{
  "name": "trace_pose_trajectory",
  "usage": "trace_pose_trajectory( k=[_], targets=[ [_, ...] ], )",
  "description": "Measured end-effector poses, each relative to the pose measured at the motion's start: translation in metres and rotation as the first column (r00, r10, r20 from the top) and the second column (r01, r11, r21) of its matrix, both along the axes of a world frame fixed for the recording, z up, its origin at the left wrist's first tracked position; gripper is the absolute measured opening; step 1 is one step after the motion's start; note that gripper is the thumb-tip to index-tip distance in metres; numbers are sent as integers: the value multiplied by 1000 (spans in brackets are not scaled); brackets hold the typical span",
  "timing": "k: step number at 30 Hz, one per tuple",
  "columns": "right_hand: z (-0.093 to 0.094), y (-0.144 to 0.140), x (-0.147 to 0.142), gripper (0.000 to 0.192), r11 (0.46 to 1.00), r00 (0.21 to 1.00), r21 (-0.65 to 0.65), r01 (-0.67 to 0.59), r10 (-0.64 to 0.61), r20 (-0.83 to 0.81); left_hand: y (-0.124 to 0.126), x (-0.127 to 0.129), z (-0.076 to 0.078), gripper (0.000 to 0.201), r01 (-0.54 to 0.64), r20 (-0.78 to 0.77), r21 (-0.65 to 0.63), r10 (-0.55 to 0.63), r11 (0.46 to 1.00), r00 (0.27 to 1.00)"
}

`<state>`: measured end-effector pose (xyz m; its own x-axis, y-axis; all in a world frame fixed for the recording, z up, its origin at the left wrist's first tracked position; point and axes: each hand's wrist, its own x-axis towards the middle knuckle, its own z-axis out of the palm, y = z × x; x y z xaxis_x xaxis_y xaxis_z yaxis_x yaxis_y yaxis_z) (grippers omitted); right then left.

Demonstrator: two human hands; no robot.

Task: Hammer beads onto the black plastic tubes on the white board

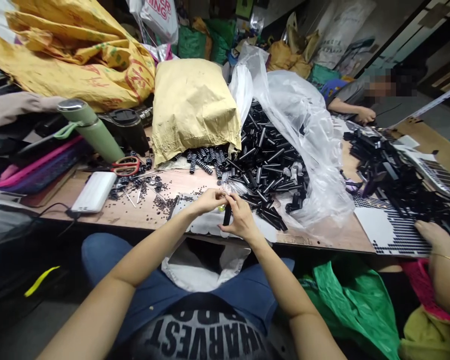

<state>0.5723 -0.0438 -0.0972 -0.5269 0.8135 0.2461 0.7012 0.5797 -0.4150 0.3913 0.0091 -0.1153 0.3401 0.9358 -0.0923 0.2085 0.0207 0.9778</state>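
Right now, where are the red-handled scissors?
The scissors lie on the table's left part, beside the green flask and just behind the white power bank.

Left of the black tube heap (264, 165), bare table (135, 212) lies open; scissors (125, 165) and scattered small parts (142, 187) crowd beyond.

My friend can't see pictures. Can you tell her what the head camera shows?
Two bare hands, the left hand and the right hand, meet over a wooden table and pinch a small black tube. Behind them, many more black tubes spill from a clear plastic bag.
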Motion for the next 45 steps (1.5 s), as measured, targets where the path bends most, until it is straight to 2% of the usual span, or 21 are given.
trace_pose_trajectory(
  k=[1,2,3,4,5,6,8,10,12,13,15,16,18,20,21,27,32,36,40,43,45],
  targets=[
    [-4,-6,-7,100,999,999,-41,8,-10,-40,13,-10,-1,31,-137,-72,19,138,990,988],
    [-9,-12,-14,104,996,997,-94,7,-13,-70,29,-21,-1,33,-300,-149,69,307,951,940],
    [-15,-20,-19,107,988,996,-156,-5,-9,-89,48,-32,-1,35,-457,-213,151,480,877,851],
    [-22,-27,-23,110,975,996,-221,-19,-1,-91,66,-42,-1,37,-553,-265,239,601,799,754],
    [-30,-32,-25,111,961,997,-277,-26,5,-77,84,-51,0,41,-595,-298,289,661,750,689],
    [-37,-36,-25,111,951,998,-309,-14,-4,-55,99,-59,1,46,-606,-313,296,674,739,669],
    [-48,-35,-18,109,951,997,-304,65,-71,-8,119,-68,1,56,-590,-310,256,643,765,700],
    [-52,-27,-6,105,953,985,-252,170,-166,37,123,-73,0,61,-572,-288,222,613,790,736],
    [-52,-17,7,106,950,974,-219,224,-211,83,114,-74,-2,63,-568,-231,184,597,802,768],
    [-50,-12,12,108,950,973,-216,224,-205,108,106,-74,-2,63,-566,-163,124,579,815,799],
    [-47,-7,20,110,954,977,-234,188,-156,148,84,-73,-3,59,-524,81,-74,529,848,845],
    [-46,-5,22,111,953,978,-252,168,-130,161,71,-72,-2,54,-476,233,-176,507,862,830],
    [-43,-5,22,112,947,980,-284,153,-108,166,45,-68,2,44,-369,480,-296,471,881,740],
    [-38,-8,19,116,946,988,-297,131,-99,121,18,-62,8,44,-304,604,-311,434,900,668],
    [-34,-10,16,119,950,993,-293,109,-90,78,6,-58,11,46,-285,627,-304,416,909,658],
    [8,-20,-10,121,991,983,-131,-37,13,-182,-46,-28,28,62,-260,580,-325,409,909,704],
    [29,-15,-32,120,980,943,-22,-196,182,-280,-66,-7,33,48,-331,534,-430,532,840,657],
    [27,-14,-39,114,964,918,-26,-264,243,-314,-73,1,40,37,-314,496,-505,568,804,657],
    [20,-18,-41,114,971,935,-98,-219,180,-305,-75,3,44,28,-284,458,-581,595,763,660],
    [11,-20,-41,112,973,942,-154,-172,117,-314,-73,4,38,25,-277,410,-607,592,745,694],
    [2,-20,-41,111,972,942,-181,-149,84,-326,-71,4,29,26,-270,384,-592,560,759,734]
  ],
)
